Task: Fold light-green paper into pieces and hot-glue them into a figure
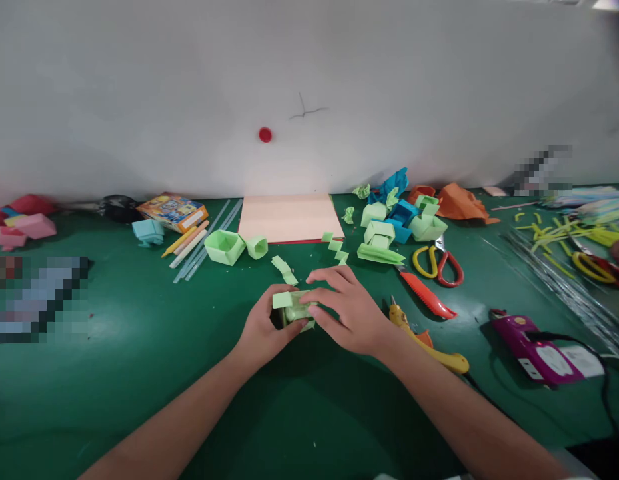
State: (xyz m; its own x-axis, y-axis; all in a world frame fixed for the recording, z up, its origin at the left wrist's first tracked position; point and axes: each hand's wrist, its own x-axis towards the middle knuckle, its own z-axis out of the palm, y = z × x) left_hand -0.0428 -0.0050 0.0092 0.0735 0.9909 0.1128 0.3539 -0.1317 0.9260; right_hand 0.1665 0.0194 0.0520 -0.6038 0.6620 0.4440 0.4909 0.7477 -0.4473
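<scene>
A small light green folded paper box point(298, 307) is in my left hand point(266, 327), whose fingers and thumb close around its left side and lower edge. My right hand point(352, 310) reaches over the box's right side with fingers apart, its fingertips at the opening and the rim; it does not grip the box. The box's underside is hidden. Just beyond my hands lie a folded green paper strip point(284, 270) and a zigzag green paper strip point(336, 249). Farther left stand a larger green paper box point(224, 247) and a small green paper cup shape point(257, 247).
On the green table point(189, 400), a yellow glue gun point(429, 340), red cutter point(429, 297) and scissors point(439, 263) lie right. A purple power strip point(539, 350) has a black cable. Folded papers point(399, 217), a pale sheet point(289, 217) and glue sticks point(209, 240) are behind.
</scene>
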